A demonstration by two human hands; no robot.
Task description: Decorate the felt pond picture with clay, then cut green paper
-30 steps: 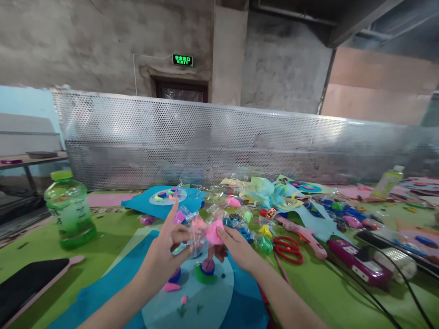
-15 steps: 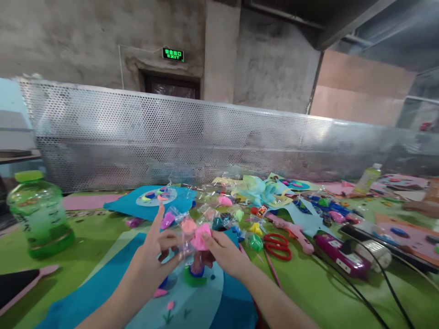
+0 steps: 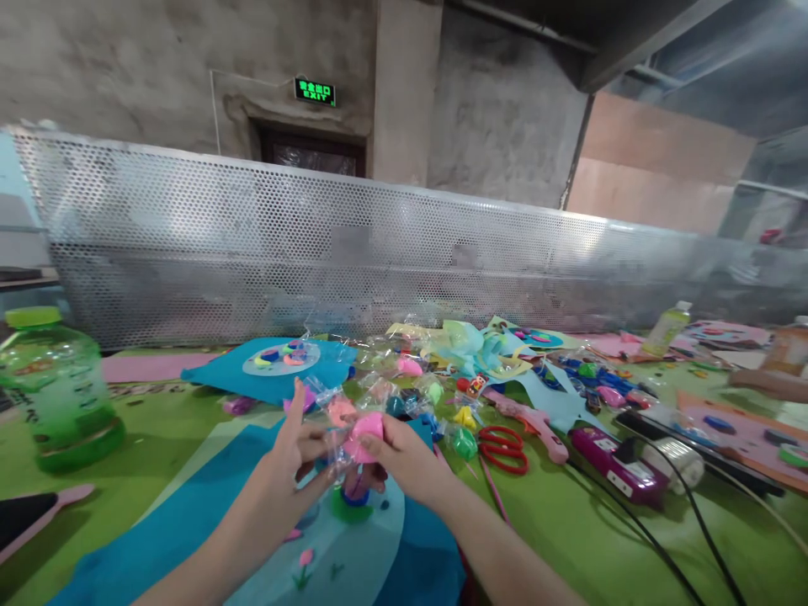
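Between my hands is a lump of bright pink modelling clay (image 3: pixel 367 431), partly against a crinkled clear plastic wrapper (image 3: pixel 338 444). My right hand (image 3: pixel 410 463) pinches the clay between thumb and fingers. The thumb and bent fingers of my left hand (image 3: pixel 284 475) hold the wrapper, while its index finger points up. Below them lies a pale blue paper oval (image 3: pixel 372 564) on a blue sheet (image 3: pixel 189 513). It bears a green and blue clay shape (image 3: pixel 353 502), partly hidden by my fingers, and a small pink clay flower (image 3: pixel 306 557).
Wrapped clay lumps, including a green one (image 3: pixel 465 443), lie beyond my hands. Red-handled scissors (image 3: pixel 503 449), a pink glue gun (image 3: pixel 546 433) and a purple device (image 3: pixel 615 463) with cables are right. A green bottle (image 3: pixel 60 404) stands left. Another person's hand (image 3: pixel 751 381) shows far right.
The pink clay has turned in my right fingers and shows a rounder, smoother face. Both hands stay nearly in place. The view has shifted slightly to the right.
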